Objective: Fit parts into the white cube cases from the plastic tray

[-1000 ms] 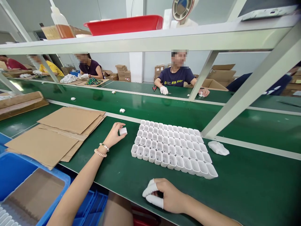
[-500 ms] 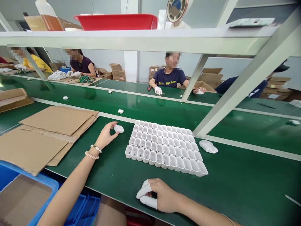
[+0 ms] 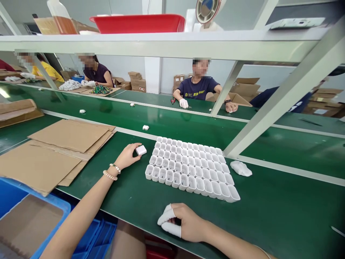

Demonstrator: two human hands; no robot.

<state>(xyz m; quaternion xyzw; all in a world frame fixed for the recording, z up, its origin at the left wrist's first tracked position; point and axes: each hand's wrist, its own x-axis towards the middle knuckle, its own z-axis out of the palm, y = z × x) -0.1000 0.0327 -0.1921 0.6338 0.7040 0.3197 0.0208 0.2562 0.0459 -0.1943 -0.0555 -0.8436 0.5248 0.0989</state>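
My left hand [image 3: 130, 155] pinches a small white plastic case [image 3: 141, 150] between thumb and fingers, just left of the rows of white cups. Those open white plastic cups [image 3: 185, 167] stand upright side by side in a tight block; dark slots show inside several front ones. Low in the picture, my right hand [image 3: 179, 221] rests on the green table [image 3: 129, 201] near its front edge. White finger cots [image 3: 169, 225] cover its thumb and fingers. The fingers are curled toward the thumb, and I see nothing held in them.
Flat cardboard sheets [image 3: 67, 136] lie at left, above a blue crate [image 3: 64, 205]. A crumpled white item [image 3: 240, 168] sits beside a slanted post [image 3: 269, 97]. Small white pieces [image 3: 146, 127] dot the green strip beyond. Co-workers [image 3: 198, 88] sit across under a shelf [image 3: 151, 46].
My left hand has turned the white case, so a smooth, more solid-looking face now shows. My right hand stays put. The co-worker opposite no longer shows a white piece in one hand.
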